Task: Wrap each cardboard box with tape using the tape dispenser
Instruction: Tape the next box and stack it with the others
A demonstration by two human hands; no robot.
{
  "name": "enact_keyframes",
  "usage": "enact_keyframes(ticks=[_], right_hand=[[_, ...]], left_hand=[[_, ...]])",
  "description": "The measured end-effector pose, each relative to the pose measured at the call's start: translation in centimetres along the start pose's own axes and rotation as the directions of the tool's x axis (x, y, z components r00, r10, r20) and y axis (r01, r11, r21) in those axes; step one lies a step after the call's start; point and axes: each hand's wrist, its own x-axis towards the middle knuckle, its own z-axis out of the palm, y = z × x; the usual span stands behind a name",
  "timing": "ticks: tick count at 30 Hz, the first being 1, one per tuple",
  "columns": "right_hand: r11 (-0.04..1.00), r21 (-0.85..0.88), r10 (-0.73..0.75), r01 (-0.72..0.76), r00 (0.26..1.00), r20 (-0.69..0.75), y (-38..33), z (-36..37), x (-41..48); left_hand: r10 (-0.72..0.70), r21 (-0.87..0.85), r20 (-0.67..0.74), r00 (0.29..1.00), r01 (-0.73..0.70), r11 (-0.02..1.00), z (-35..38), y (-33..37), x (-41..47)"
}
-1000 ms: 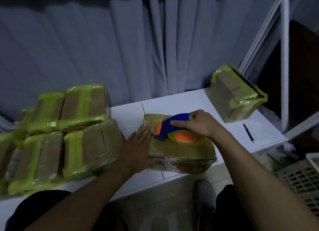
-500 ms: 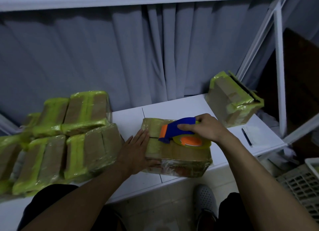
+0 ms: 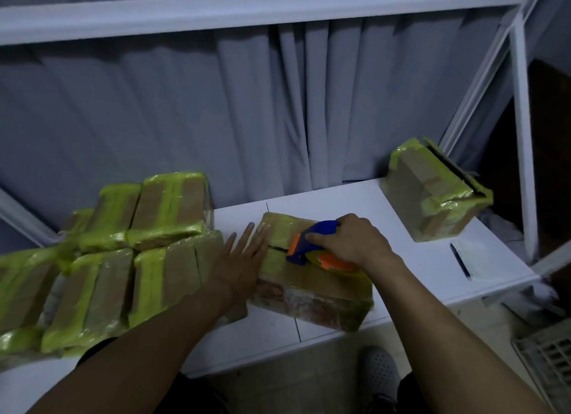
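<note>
Right hand [image 3: 355, 243] grips the tape dispenser [image 3: 312, 246] on the cardboard box [image 3: 309, 287]; left hand [image 3: 244, 259] lies flat beside it, wrapped boxes [image 3: 123, 259] farther left.

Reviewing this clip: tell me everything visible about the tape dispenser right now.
The dispenser is a hand-held plastic one: blue body and handle, an orange piece near its front end, and a roll of yellowish tape on an orange hub. It sits low on top of the middle box, front end pointing left at the dark seam between the flaps. The right hand grips its handle from above, hiding the rear. The left hand does not touch it.
</note>
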Motion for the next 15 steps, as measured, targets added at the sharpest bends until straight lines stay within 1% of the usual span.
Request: enact_keyframes(ticks=[2, 5, 9, 12, 15], right_hand=[[1.000, 0.014, 0.010, -0.010, 1.000, 0.001, 0.1, -0.1, 0.3], [1.000, 0.010, 0.008, -0.008, 1.000, 0.011, 0.4, -0.3, 0.4], [1.000, 0.017, -0.024, 0.023, 0.999, 0.028, 0.5, -0.3, 0.4], [0.999, 0.009, -0.049, 0.049, 0.999, 0.019, 0.8, -0.6, 0.4], [0.996, 0.085, -0.035, 0.034, 0.999, 0.005, 1.2, -1.2, 0.4]], left_hand=[[0.025, -0.025, 0.000, 1.000, -0.025, 0.999, -0.4, 0.6, 0.3], [0.106, -0.150, 0.030, 0.994, -0.100, 0.984, -1.2, 2.4, 0.3], [0.041, -0.123, -0.012, 0.999, -0.042, 0.992, -0.5, 3.3, 0.0], [0.044, -0.128, -0.042, 0.998, -0.049, 0.991, -0.4, 3.4, -0.2], [0.043, -0.138, -0.067, 0.997, -0.052, 0.989, -0.5, 3.3, -0.4]])
